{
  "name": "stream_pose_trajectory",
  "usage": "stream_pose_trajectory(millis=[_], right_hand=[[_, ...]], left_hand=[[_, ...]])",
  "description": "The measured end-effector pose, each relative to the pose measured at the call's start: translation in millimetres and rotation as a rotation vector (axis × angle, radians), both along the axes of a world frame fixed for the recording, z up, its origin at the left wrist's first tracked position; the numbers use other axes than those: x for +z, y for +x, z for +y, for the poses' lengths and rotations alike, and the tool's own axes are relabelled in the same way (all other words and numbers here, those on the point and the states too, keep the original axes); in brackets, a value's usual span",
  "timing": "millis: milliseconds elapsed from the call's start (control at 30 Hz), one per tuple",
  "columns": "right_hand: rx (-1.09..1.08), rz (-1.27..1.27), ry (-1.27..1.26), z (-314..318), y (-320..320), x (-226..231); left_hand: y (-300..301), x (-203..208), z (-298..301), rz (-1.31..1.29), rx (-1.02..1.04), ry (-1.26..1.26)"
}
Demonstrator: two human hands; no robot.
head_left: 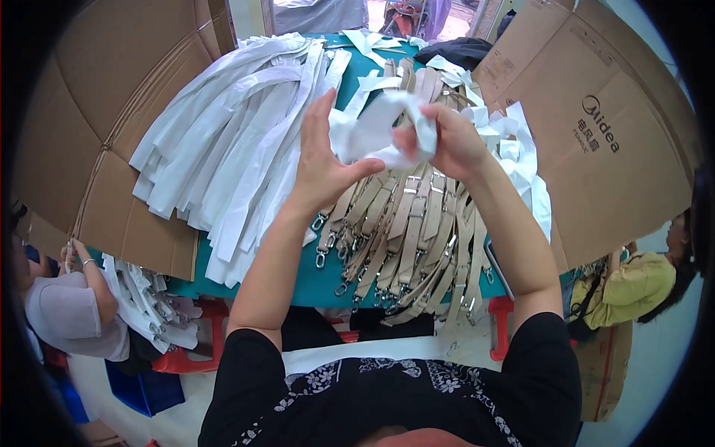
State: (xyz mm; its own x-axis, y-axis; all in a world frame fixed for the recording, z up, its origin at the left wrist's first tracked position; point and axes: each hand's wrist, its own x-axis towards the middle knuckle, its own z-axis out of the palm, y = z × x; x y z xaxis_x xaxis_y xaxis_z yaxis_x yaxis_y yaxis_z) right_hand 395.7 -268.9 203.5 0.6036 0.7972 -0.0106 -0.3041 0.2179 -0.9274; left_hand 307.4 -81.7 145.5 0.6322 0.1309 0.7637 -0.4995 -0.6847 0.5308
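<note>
Above the middle of the table, my right hand (456, 141) is closed on a white paper strip (378, 127), which curls into a loop and is smeared by motion. At the left side of that loop is my left hand (322, 160), open, with its thumb stretched out and its fingers raised. Below both hands lies a heap of beige straps (406, 238) with metal buckles and snap hooks, their hook ends toward me. To the left, long white wrapped strips (231, 134) lie fanned out in a thick pile.
Crumpled white paper (518, 153) lies right of the straps. The green tabletop (309, 294) is flanked by tall cardboard at left (141, 97) and right (596, 141). People sit beyond both sides, near red stools (212, 339). A blue bin (149, 387) stands on the floor.
</note>
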Motion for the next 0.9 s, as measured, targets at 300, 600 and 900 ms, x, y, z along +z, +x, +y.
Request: stream_pose_trajectory(millis=[300, 600, 900], right_hand=[[0.313, -0.574, -0.632, -62.7, -39.8, 43.4], [0.502, -0.881, -0.832, -100.3, -41.6, 28.1], [0.771, -1.206, -0.819, -57.4, -65.1, -35.5]], left_hand=[[-24.2, 30.7, 10.1, 0.474, -0.528, -0.461], [-183.8, 112.6, 28.6, 0.753, -0.195, 0.492], [-361.5, 67.7, 157.8, 0.76, 0.519, 0.022]])
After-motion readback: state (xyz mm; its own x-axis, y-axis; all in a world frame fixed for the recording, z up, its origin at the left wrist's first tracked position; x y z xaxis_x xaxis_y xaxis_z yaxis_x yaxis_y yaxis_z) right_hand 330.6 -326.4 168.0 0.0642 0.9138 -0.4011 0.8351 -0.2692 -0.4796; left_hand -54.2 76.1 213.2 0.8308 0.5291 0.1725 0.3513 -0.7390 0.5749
